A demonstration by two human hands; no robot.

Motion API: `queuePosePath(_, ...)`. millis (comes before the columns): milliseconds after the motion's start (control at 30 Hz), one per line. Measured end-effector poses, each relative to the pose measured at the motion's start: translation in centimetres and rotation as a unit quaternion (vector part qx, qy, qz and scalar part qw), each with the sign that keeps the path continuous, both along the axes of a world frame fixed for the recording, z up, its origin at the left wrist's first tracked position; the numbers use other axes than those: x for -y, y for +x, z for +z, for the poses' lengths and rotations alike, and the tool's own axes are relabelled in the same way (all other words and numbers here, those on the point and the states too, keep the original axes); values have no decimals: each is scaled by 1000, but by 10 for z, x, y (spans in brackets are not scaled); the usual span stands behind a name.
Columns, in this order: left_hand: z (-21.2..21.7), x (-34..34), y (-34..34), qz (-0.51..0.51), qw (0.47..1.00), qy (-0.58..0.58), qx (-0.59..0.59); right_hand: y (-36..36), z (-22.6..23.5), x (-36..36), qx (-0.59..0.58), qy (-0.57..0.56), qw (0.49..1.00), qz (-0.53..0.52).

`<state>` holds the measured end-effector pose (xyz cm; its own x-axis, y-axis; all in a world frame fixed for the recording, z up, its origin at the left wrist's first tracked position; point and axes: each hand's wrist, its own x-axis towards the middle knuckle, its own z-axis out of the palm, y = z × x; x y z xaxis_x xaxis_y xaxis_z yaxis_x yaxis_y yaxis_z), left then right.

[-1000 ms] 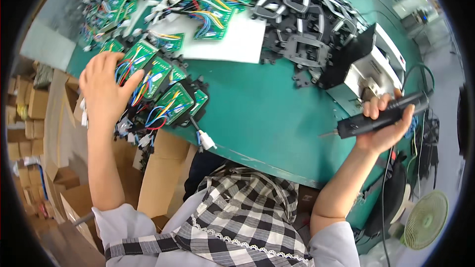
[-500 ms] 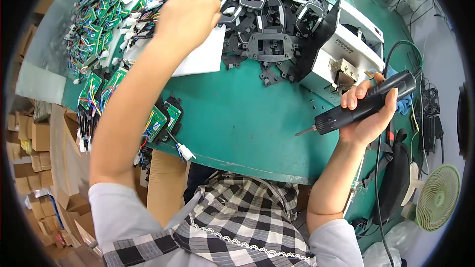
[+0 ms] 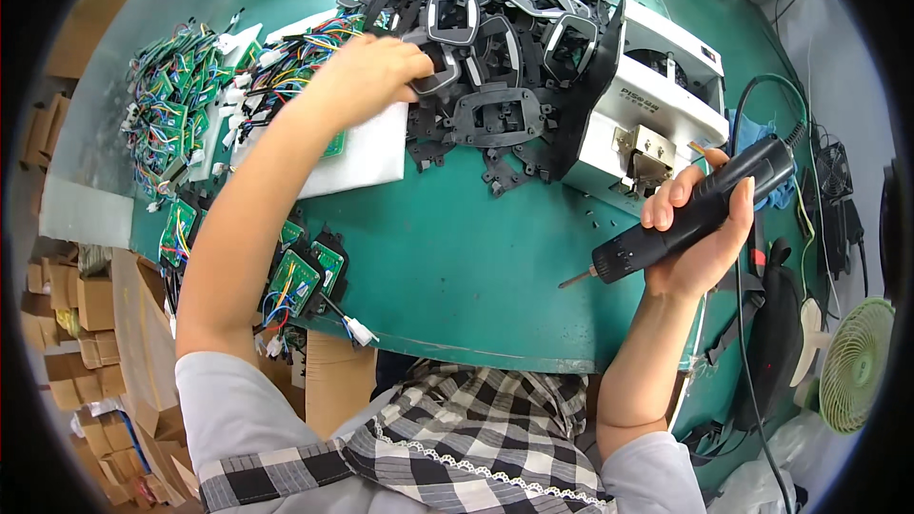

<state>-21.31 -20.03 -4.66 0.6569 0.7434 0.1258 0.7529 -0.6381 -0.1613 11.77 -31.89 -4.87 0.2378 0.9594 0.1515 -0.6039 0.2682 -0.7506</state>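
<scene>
We see the left hand [image 3: 373,69] stretched out to the far side of the green table [image 3: 476,266], its fingers curled down onto a black plastic frame [image 3: 436,65] at the near left edge of the heap of black frames [image 3: 505,48]. The fingertips press on that frame; whether they have truly gripped it we cannot tell. Just under the wrist lies a white foam sheet [image 3: 367,157], and to its left a tangle of green circuit boards with coloured wires [image 3: 176,119] spreads toward the far left corner. More wired boards [image 3: 300,276] sit at the near left edge of the table, beside the forearm.

The right hand [image 3: 700,238] hovers over the right end of the table, fingers wrapped tight around a black electric screwdriver [image 3: 690,214], whose bit points down and left, clear of the surface. Just beyond it stands a white machine box [image 3: 657,86], touching the heap of frames. A small green fan [image 3: 857,362] stands at the far right, off the table.
</scene>
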Motion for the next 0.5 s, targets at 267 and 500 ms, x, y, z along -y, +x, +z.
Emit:
queuePosePath(267,10,68,58,-88,932,270,225,5,0,-1,-5,7,1000,6)
queuePosePath(500,-44,119,122,-18,921,-352,163,31,-4,-4,-86,138,981,107)
